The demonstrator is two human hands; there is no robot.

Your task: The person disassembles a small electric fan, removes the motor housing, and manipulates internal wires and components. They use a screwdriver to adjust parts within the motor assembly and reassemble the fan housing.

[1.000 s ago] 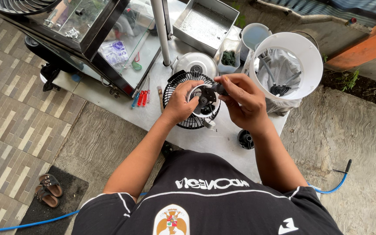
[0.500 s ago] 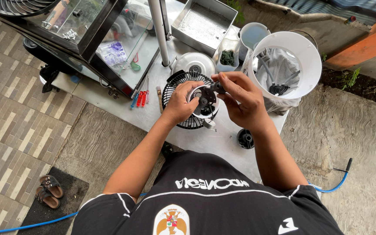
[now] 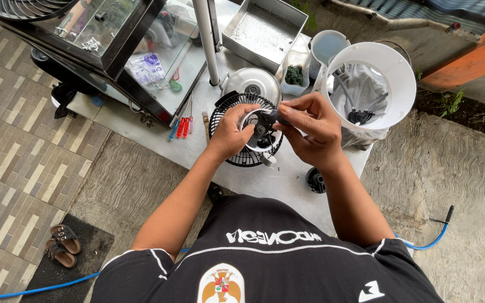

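Note:
My left hand (image 3: 232, 130) grips the white housing of a small fan motor (image 3: 260, 134), held just above a round black fan grille (image 3: 234, 154) on the grey table (image 3: 197, 146). My right hand (image 3: 309, 127) pinches a small black part (image 3: 272, 117) at the top of that motor. Both hands meet over the grille. The fingers hide much of the motor.
A white bucket (image 3: 402, 84) with grey cloth and black cords stands right of my hands. Behind are a metal tray (image 3: 265, 25), a round metal cover (image 3: 252, 83), a white pole (image 3: 206, 39) and a glass cabinet (image 3: 113, 50). Red screwdrivers (image 3: 182, 126) lie left; a black cap (image 3: 315, 180) lies near the table edge.
Both hands with the motor have shifted slightly toward the far side of the grille. Their grip looks the same.

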